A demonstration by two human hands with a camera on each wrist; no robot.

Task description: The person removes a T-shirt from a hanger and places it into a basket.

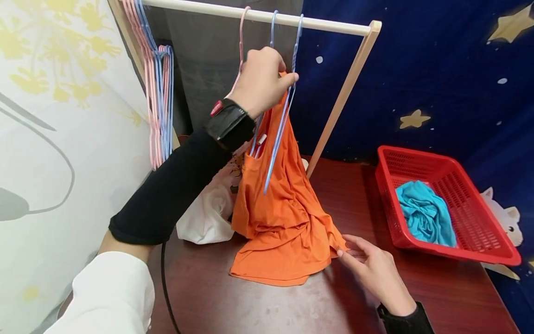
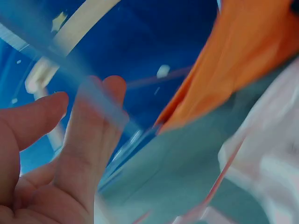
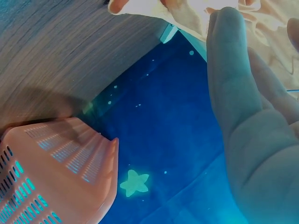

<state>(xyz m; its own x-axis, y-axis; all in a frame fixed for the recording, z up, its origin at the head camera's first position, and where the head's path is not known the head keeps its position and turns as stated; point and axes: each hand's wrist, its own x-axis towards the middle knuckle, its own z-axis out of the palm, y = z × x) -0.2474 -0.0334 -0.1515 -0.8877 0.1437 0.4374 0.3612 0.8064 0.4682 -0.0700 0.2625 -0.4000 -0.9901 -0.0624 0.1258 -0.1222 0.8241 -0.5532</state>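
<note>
An orange garment [image 1: 288, 208] with a small white tag hangs by a blue hanger [image 1: 277, 148] from the wooden rail, its lower part bunched on the table. My left hand [image 1: 264, 79] is up at the hanger's top, beside the garment's upper end. In the left wrist view its fingers [image 2: 86, 140] are straight, thumb apart, and a blurred blue hanger bar crosses in front of them. My right hand [image 1: 375, 269] is at the garment's lower right edge, fingertips right at the cloth. The right wrist view shows its fingers extended, with the thumb apart from them.
A red basket [image 1: 479, 218] at the right holds a teal cloth [image 1: 425, 213]. Several pink and blue hangers [image 1: 158, 102] hang at the rail's left end. A white cloth [image 1: 206, 215] is behind the orange garment. The rail [image 1: 333, 25] spans above; a black cable [image 1: 163, 278] lies at the front.
</note>
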